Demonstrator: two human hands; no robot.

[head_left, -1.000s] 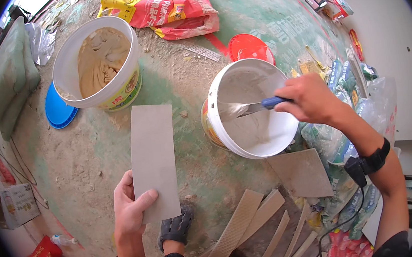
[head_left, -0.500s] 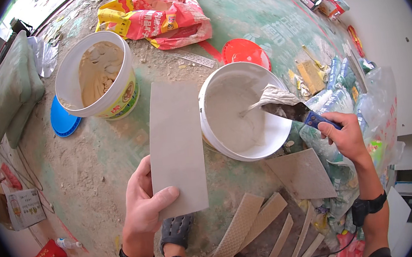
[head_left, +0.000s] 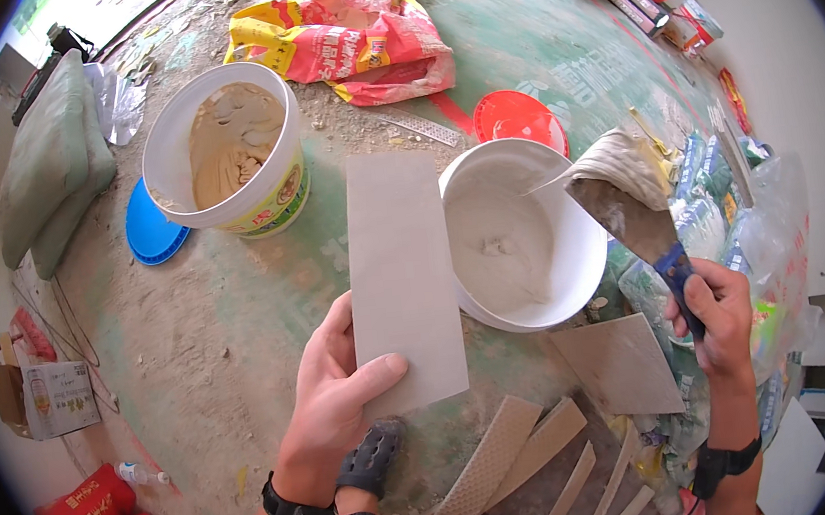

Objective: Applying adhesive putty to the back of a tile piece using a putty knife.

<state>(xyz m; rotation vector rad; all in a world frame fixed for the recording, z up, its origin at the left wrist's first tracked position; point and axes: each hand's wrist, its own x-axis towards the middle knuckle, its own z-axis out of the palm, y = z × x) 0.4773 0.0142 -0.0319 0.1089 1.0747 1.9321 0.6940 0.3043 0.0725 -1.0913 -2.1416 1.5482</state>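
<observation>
My left hand (head_left: pixel 332 397) grips the near end of a long grey tile strip (head_left: pixel 401 274), thumb on top, holding it flat over the floor. My right hand (head_left: pixel 715 311) is closed on the blue handle of a putty knife (head_left: pixel 629 210). Its blade carries a heap of grey-white paste and hovers over the right rim of a white bucket (head_left: pixel 585 270) that holds the same paste. The tile lies just left of that bucket.
A second white bucket (head_left: pixel 170 152) with beige paste stands at the upper left beside a blue lid (head_left: pixel 148 230). A red lid (head_left: pixel 518 116) and a red-yellow sack (head_left: pixel 349 33) lie beyond. Cut tile pieces (head_left: pixel 620 366) and strips (head_left: pixel 495 465) lie near my knees.
The putty knife has come up out of the white bucket with a load of paste and moved right. My left hand has brought the tile strip right, close to the bucket.
</observation>
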